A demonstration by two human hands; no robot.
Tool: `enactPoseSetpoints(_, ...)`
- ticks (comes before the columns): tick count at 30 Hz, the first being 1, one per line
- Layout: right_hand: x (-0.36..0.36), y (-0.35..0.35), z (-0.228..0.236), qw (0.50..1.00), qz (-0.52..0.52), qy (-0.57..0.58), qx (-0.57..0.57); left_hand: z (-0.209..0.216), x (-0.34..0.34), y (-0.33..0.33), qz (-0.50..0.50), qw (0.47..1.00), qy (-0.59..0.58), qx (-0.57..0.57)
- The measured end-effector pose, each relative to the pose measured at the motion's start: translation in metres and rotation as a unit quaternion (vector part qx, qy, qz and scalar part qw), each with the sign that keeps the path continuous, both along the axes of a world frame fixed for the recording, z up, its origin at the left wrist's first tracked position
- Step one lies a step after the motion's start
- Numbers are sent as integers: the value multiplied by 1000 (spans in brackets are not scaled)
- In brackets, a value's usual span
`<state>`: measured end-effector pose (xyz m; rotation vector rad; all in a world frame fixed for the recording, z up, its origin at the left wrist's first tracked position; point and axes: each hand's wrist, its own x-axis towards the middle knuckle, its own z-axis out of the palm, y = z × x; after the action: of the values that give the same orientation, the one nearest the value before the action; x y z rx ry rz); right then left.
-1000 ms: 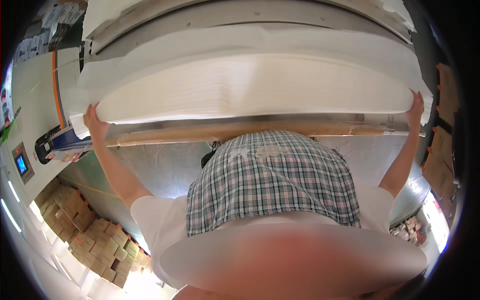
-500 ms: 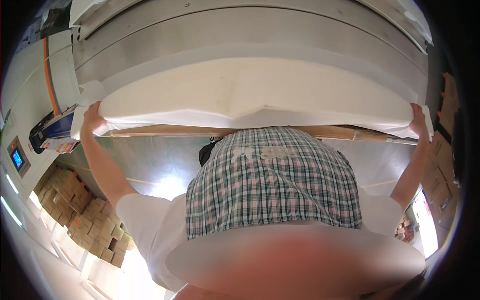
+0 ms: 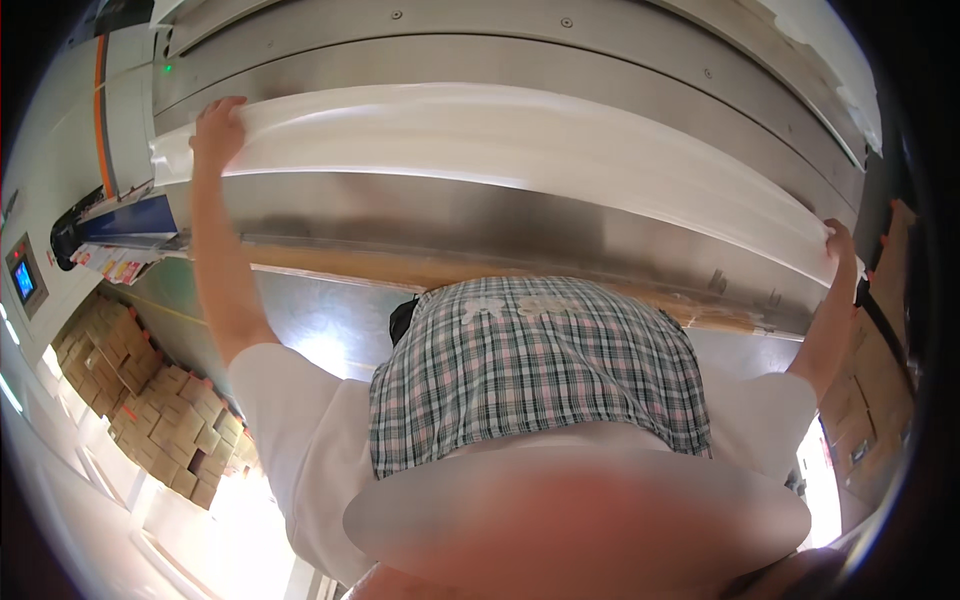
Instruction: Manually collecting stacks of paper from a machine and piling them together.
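Observation:
A long, thin white sheet [image 3: 480, 135], soft and slightly glossy, stretches across the metal machine bed in front of me. Its near edge is pulled taut between my hands. My left hand [image 3: 217, 132] is closed on the sheet near its left end, a little farther forward than the right. At the opposite end my right hand [image 3: 840, 245] pinches the sheet's corner, its fingers partly hidden. A bare strip of metal bed [image 3: 400, 210] shows between the sheet and my plaid apron [image 3: 540, 360].
A brown strip [image 3: 360, 265] edges the bed close to my waist. On the left stand a white machine housing with a small lit screen [image 3: 25, 278] and a dark blue part [image 3: 130, 218]. Stacked cardboard boxes [image 3: 180, 430] sit lower left; more cartons [image 3: 865, 400] are at right.
My left hand has moved forward and slightly right, the right one slightly back. The sheet's near edge has gone away from my waist, baring metal, and the sheet now looks narrower and tauter.

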<state>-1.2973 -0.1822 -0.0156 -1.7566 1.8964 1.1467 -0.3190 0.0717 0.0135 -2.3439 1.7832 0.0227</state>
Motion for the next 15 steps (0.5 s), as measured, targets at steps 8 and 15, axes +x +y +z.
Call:
enactPoseSetpoints(8, 278, 99, 63, 788, 52, -558, -257, 45, -186, 58, -80, 894, 372, -235)
enactPoseSetpoints(15, 548, 168, 53, 690, 237, -670, -138, 10, -185, 68, -180, 919, 275, -218)
